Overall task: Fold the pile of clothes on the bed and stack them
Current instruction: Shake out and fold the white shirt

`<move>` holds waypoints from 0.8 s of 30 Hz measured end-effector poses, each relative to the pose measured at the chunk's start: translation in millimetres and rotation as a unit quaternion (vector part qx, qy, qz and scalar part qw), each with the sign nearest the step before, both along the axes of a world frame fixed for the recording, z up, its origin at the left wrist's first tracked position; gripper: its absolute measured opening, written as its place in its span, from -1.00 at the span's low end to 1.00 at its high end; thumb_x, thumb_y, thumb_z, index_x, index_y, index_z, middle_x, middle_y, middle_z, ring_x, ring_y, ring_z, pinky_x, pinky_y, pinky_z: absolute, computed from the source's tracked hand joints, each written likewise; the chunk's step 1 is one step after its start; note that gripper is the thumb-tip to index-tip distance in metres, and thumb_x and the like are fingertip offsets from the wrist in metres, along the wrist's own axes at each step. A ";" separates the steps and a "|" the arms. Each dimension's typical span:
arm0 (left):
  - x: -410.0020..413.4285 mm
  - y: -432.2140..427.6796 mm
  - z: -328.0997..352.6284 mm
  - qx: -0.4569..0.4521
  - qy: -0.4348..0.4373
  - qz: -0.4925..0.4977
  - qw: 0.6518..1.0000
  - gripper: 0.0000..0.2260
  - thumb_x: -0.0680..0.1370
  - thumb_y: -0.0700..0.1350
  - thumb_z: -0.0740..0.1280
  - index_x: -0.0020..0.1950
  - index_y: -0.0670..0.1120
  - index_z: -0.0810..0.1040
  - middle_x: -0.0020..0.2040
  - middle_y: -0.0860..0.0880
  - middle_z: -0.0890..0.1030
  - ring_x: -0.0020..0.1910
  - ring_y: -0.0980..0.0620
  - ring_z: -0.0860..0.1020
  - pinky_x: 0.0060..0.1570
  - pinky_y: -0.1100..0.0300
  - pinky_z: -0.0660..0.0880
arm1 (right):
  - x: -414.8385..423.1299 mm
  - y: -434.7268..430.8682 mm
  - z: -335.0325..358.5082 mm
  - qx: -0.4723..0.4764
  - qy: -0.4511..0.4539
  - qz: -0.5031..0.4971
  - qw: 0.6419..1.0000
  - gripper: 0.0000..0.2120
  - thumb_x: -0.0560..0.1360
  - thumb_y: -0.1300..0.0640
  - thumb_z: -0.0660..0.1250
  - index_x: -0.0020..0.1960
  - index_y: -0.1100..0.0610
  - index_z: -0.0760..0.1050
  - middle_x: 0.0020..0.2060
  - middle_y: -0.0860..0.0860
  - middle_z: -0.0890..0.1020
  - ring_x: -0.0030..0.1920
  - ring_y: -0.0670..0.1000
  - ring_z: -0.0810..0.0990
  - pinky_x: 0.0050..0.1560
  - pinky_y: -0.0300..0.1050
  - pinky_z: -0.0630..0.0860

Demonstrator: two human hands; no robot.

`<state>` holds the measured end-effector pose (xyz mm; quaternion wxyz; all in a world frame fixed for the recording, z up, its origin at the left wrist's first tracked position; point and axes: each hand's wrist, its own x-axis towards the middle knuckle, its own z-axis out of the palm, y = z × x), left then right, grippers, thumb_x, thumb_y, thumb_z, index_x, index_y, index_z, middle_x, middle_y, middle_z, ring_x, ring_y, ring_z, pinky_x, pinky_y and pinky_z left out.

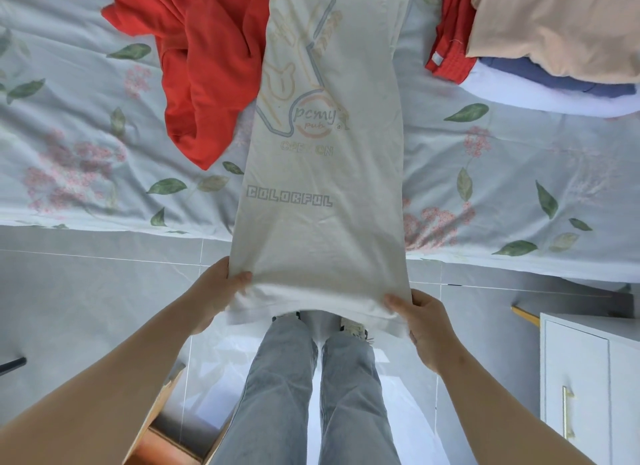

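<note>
Folded stack (554, 31) lies on the bed (86, 135); left hand (221, 291) and right hand (424, 322) pinch the half-folded white shirt (325, 194); red garment (201, 66) still unfolded

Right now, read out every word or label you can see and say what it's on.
"COLORFUL": low on the white shirt.
"pcmy pub": round badge on that shirt.
Line under the badge: ends "ON", the rest too faint.
Outlined print higher up: unreadable.
Nothing readable elsewhere.
</note>
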<state>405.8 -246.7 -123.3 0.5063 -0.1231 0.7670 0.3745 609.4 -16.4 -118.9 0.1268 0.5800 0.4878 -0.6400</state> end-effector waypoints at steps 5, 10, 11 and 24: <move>11.1 -3.8 18.8 -0.053 0.091 0.009 0.994 -0.89 0.58 -0.10 0.27 0.08 -0.09 0.46 -0.01 -0.10 0.56 -0.04 -0.12 0.52 -0.07 0.05 0.46 | 3.4 -17.5 17.6 0.008 -0.014 -0.067 0.998 -0.86 0.46 0.30 0.35 -0.21 0.21 0.40 -0.29 0.12 0.47 -0.26 0.08 0.44 -0.30 -0.11 0.41; 14.0 -4.8 48.4 -0.050 0.117 0.012 0.992 -0.87 0.57 -0.08 0.30 0.03 -0.13 0.48 -0.11 -0.06 0.55 -0.16 -0.05 0.50 -0.26 0.15 0.42 | 8.0 -24.7 42.5 0.073 -0.012 -0.081 0.994 -0.90 0.47 0.25 0.35 -0.13 0.17 0.42 -0.21 0.12 0.58 -0.28 0.06 0.49 -0.25 -0.10 0.42; 14.9 -4.6 54.7 -0.051 0.120 0.008 0.991 -0.86 0.57 -0.09 0.29 0.04 -0.14 0.48 -0.11 -0.06 0.54 -0.16 -0.04 0.49 -0.27 0.16 0.41 | 9.4 -25.9 48.8 0.063 -0.011 -0.096 0.993 -0.88 0.48 0.25 0.34 -0.05 0.17 0.41 -0.16 0.13 0.60 -0.25 0.06 0.53 -0.22 -0.09 0.44; 38.4 -44.5 111.5 -0.080 -0.013 0.001 0.997 -0.85 0.56 -0.12 0.32 0.04 -0.18 0.57 -0.03 -0.19 0.62 -0.09 -0.16 0.57 -0.18 0.11 0.50 | 36.2 -32.4 120.9 -0.182 -0.097 0.002 0.978 -0.87 0.50 0.38 0.25 0.02 0.25 0.49 -0.17 0.14 0.63 -0.27 0.05 0.59 -0.37 -0.18 0.52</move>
